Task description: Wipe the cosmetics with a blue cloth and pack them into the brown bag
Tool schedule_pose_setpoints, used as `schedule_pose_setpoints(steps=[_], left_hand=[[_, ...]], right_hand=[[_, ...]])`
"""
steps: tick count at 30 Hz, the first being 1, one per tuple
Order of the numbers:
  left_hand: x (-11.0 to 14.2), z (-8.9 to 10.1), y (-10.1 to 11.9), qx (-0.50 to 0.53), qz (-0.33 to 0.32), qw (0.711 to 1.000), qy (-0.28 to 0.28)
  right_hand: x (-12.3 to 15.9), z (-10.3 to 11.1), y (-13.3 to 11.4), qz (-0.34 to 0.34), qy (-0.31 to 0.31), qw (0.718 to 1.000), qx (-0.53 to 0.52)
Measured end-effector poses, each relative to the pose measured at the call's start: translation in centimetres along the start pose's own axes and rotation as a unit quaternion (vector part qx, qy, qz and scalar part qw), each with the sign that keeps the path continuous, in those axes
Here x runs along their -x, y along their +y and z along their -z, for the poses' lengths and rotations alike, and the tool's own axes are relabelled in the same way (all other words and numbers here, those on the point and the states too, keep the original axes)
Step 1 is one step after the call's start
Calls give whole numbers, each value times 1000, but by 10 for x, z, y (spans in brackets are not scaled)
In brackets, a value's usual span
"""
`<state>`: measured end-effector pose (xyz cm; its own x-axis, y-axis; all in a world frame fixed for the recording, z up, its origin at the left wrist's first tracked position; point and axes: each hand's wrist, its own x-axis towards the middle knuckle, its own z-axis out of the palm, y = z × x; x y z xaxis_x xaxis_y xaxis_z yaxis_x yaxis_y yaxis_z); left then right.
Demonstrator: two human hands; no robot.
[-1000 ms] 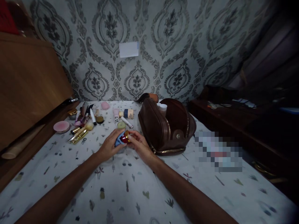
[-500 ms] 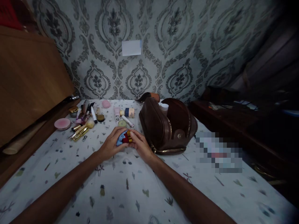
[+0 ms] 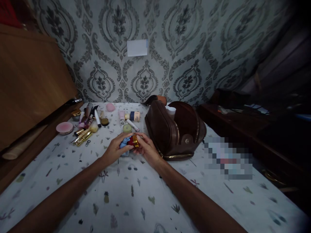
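Observation:
Between my hands, just above the patterned sheet, is a small dark-red jar (image 3: pixel 132 141) with a gold band or lid. My left hand (image 3: pixel 113 150) is closed around a light-blue cloth (image 3: pixel 124 142), which it presses against the jar's left side. The fingers of my right hand (image 3: pixel 149 150) grip the gold end of the jar. A brown leather toiletry bag (image 3: pixel 157 127) stands open beside my right hand, with white-capped containers (image 3: pixel 171 111) in it. Beyond my fingertips lie a round pale-green container (image 3: pixel 127 128) and a white tube (image 3: pixel 133 125).
A pink compact (image 3: pixel 64 128), gold tubes (image 3: pixel 82 138) and several other cosmetics lie at the left. Farther back are a pink sponge (image 3: pixel 110 107), a pink tube (image 3: pixel 121 117) and a bottle (image 3: pixel 135 116). A wooden cabinet (image 3: pixel 36 74) borders the left; a blurred-out patch covers something at right.
The red jar has turned a little between my hands, its gold end shifting against my right fingers. The blue cloth stays on it. The view has shifted slightly; the bag stays put.

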<state>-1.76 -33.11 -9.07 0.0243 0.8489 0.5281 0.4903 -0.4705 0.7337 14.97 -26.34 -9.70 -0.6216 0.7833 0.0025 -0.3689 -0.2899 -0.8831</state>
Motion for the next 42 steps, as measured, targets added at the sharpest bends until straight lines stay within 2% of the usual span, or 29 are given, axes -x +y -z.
schedule_pose_setpoints(steps=[6,14,16,22,25,30,33,36,42], left_hand=[[0,-1,3,6,12,1000,18],[-2,3,3,-12,-5,996,88],[-2,4,3,-21,-18,996,80],[0,1,2,-57,-53,997,3],[0,1,2,-34,-4,999,3],[-2,3,3,69,142,987,28],[-3,2,3,84,162,982,37],[-3,2,3,64,141,987,39],[-1,1,4,-31,-10,998,50]], right_hand=[[1,-1,-1,-10,-14,1000,14],[2,-3,2,-13,-37,998,56],[2,-4,2,-17,-42,997,68],[3,-5,-1,-33,-36,996,75],[4,-4,-1,-35,-43,996,68],[4,-5,1,-1,-25,999,38],[4,-5,3,24,-10,1000,13],[3,-2,5,22,-15,1000,9],[3,-2,5,3,-20,999,25]])
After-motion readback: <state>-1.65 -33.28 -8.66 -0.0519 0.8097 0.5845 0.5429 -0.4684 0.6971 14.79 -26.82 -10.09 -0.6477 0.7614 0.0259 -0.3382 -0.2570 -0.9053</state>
